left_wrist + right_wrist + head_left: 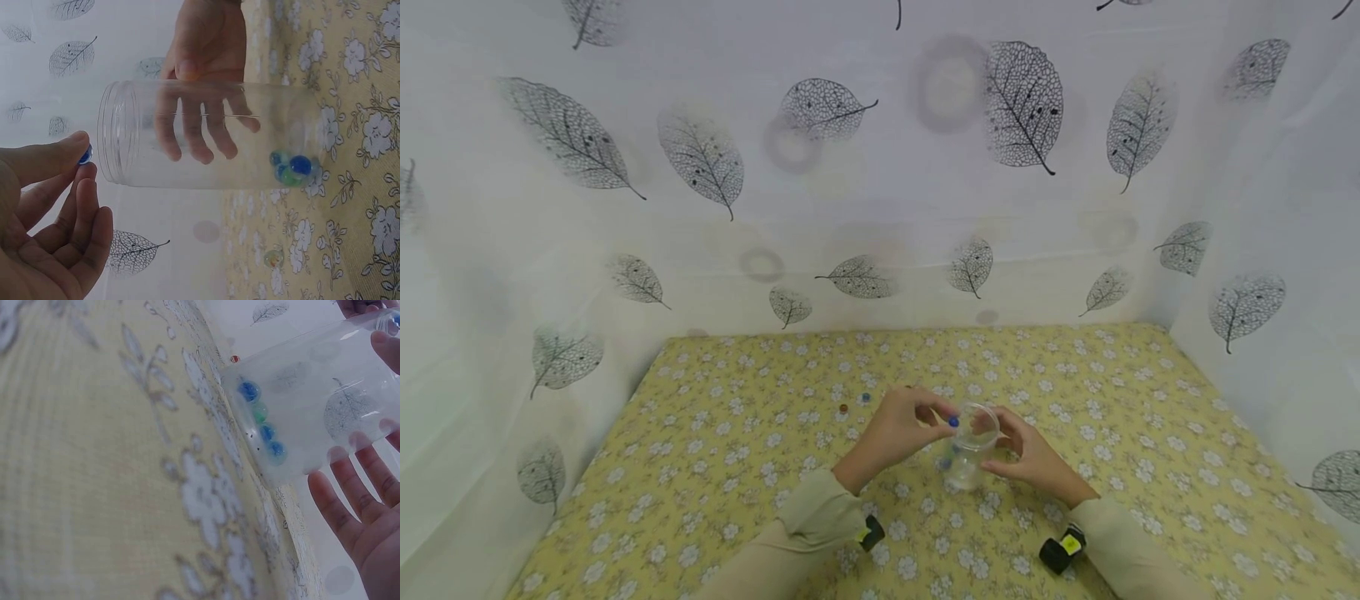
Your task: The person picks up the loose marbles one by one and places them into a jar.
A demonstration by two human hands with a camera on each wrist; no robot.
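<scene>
My left hand (891, 429) pinches a blue marble (85, 154) between thumb and fingertips, right beside the jar's open mouth. The clear plastic jar (187, 134) has its mouth up and its bottom at the cloth; whether it leans slightly, I cannot tell. My right hand (1033, 458) holds the jar's side, thumb on one side and fingers round the other. Several blue and green marbles (259, 414) lie together at one side of the jar's bottom.
On the yellow flowered cloth (737, 492), left of the jar and farther back, lie an orange-brown marble (843, 408) and a blue marble (866, 397). A white leaf-printed curtain (880, 200) encloses the back and both sides.
</scene>
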